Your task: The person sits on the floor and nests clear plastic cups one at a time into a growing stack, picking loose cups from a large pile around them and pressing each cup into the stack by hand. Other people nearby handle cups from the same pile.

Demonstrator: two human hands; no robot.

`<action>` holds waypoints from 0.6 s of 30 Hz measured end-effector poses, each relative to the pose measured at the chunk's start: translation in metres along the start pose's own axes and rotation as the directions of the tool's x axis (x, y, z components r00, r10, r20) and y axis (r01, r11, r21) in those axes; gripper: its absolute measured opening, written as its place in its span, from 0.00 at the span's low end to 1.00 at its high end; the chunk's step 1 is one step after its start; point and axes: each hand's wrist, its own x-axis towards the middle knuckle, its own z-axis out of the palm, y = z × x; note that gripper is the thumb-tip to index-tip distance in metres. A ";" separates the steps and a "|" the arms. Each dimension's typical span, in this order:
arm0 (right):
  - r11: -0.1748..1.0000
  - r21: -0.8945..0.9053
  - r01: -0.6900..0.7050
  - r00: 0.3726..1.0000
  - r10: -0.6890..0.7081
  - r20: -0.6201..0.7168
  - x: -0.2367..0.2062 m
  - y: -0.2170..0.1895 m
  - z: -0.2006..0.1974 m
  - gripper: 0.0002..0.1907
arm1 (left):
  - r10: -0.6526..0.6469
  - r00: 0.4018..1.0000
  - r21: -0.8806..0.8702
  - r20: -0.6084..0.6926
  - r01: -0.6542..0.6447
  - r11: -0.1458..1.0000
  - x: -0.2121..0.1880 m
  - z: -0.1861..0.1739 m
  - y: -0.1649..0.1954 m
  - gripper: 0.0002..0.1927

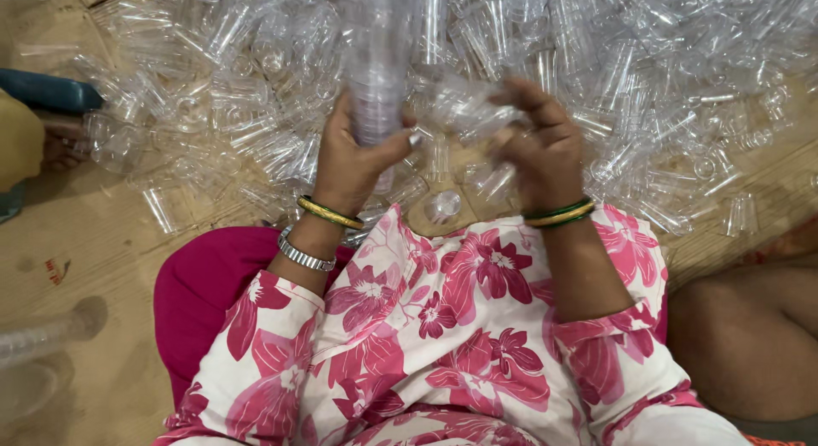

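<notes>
My left hand [354,156] grips a tall stack of nested clear plastic cups [377,67] that stands upright in front of me. My right hand [538,143] holds a single clear plastic cup [464,105] tilted toward the stack, close to it. Both wrists wear bangles, and my sleeves are white with pink flowers. A large heap of loose clear plastic cups [596,63] covers the floor just beyond my hands.
Another stack of clear cups [43,335] lies on the floor at the lower left. A blue object [47,92] and part of another person in yellow [17,143] sit at the left edge. A bare leg [750,335] is at the lower right.
</notes>
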 end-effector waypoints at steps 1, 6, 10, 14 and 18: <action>0.994 0.101 0.027 0.997 -0.020 -0.074 0.006 -0.003 -0.006 0.26 | 0.022 1.000 0.172 0.000 -0.021 0.985 0.001 -0.001 0.000 0.24; 0.977 0.164 0.138 0.984 -0.116 -0.134 0.013 -0.018 -0.033 0.22 | -0.017 0.980 0.521 0.196 -0.090 0.849 -0.004 0.002 -0.002 0.29; 0.951 -0.256 0.174 0.975 -0.131 0.177 0.006 -0.033 -0.043 0.24 | 0.007 0.954 0.540 0.299 -0.175 0.823 -0.007 0.000 -0.002 0.29; 0.895 -0.398 0.201 0.933 -0.051 0.356 0.004 -0.029 -0.038 0.26 | -0.043 0.945 0.604 0.324 -0.172 0.778 -0.006 0.000 -0.002 0.29; 0.979 -0.160 0.128 0.980 -0.100 0.174 0.011 -0.014 -0.033 0.29 | -0.042 0.970 0.466 0.241 -0.077 0.882 -0.005 0.004 -0.005 0.27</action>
